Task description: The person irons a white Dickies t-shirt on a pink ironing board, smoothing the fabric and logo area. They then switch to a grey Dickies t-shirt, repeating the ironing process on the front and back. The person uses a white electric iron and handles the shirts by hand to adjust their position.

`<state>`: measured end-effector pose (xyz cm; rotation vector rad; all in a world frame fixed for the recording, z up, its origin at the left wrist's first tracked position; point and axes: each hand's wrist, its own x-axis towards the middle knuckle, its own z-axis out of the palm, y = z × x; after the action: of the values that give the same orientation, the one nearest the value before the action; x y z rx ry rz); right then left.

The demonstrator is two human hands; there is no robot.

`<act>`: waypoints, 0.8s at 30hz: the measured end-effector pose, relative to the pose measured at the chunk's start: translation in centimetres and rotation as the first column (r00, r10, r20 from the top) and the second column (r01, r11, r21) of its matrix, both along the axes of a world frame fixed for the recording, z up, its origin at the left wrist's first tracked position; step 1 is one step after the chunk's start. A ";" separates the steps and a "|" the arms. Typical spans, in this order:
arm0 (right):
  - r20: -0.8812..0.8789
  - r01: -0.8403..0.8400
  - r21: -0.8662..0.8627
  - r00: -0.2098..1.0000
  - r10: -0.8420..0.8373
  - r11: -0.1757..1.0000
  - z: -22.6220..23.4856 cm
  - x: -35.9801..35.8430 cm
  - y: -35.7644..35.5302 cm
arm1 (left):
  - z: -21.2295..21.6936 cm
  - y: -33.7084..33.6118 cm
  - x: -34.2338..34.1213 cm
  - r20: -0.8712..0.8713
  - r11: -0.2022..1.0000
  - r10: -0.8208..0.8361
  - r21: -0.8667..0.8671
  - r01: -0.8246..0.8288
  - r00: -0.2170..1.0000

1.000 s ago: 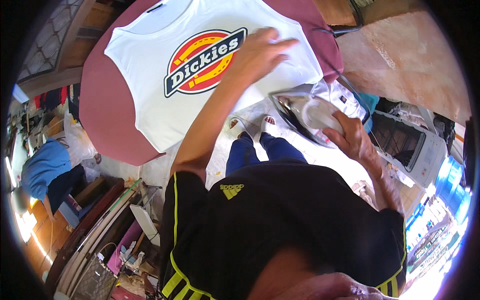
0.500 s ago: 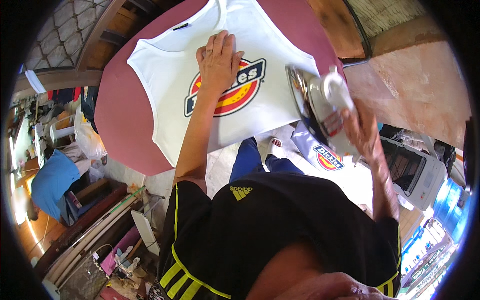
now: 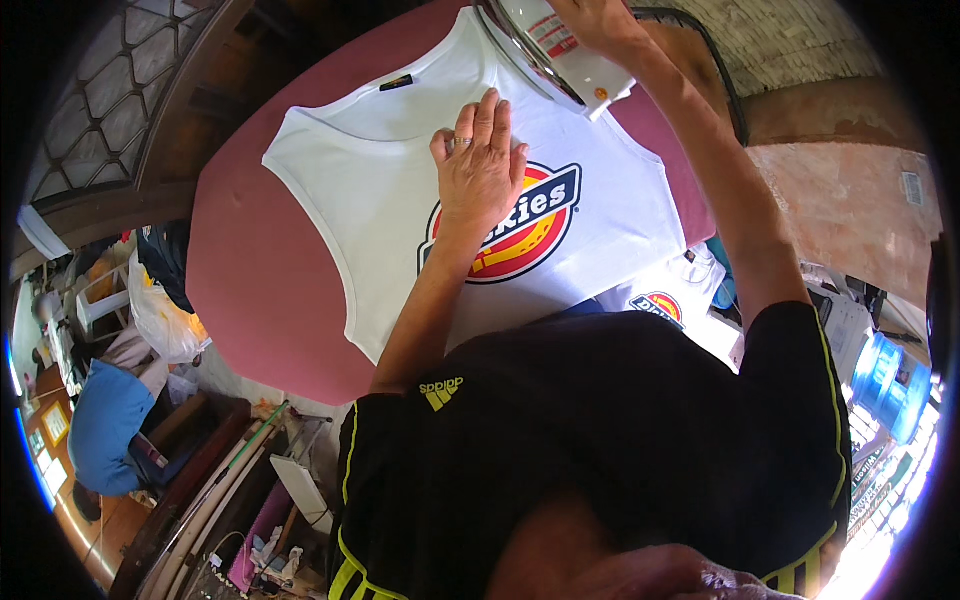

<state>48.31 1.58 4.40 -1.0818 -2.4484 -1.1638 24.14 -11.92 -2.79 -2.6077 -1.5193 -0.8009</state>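
Note:
A white sleeveless shirt [image 3: 390, 170] with a red, yellow and navy emblem lies spread over a table padded in dark red cloth [image 3: 260, 290]. My left hand [image 3: 480, 175] rests flat on the shirt, fingers stretched out, a ring on one of them; it covers part of the emblem. At the far side, my right hand [image 3: 600, 25] is wrapped round the handle of a clothes iron [image 3: 565, 60]. The iron sits over the shirt's far shoulder strap, its shiny metal edge toward the left. The top of the iron is cut off by the picture's edge.
Below the table's right side lies another white shirt [image 3: 690, 280] with a similar emblem. Blue water jugs [image 3: 890, 385] stand at the right. On the left are a plastic bag [image 3: 165, 315], a blue cloth [image 3: 110, 425] and long poles [image 3: 215, 500].
The iron in my right hand has gone from the shirt's right edge to its far strap. My body leans farther over the table. My left hand stays flat on the shirt.

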 end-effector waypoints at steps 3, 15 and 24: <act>0.084 -0.094 0.246 0.994 0.075 0.965 -0.5 -0.3 1.6 | -0.2 0.3 -0.2 0.022 1.000 0.005 -0.021 -0.005 1.000; 0.238 0.157 0.335 0.940 -0.245 0.929 -1.0 1.5 -0.2 | 0.6 10.3 -0.1 0.237 0.997 0.019 0.063 -0.035 0.971; -0.373 -0.318 -0.270 0.905 0.206 0.909 0.1 3.6 -6.3 | -0.3 21.2 0.6 0.405 0.998 0.044 -0.059 -0.022 0.913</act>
<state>51.87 -4.68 4.53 -0.8925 -2.4551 -0.4537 24.71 9.27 -3.12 -2.5533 -1.6858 -1.3905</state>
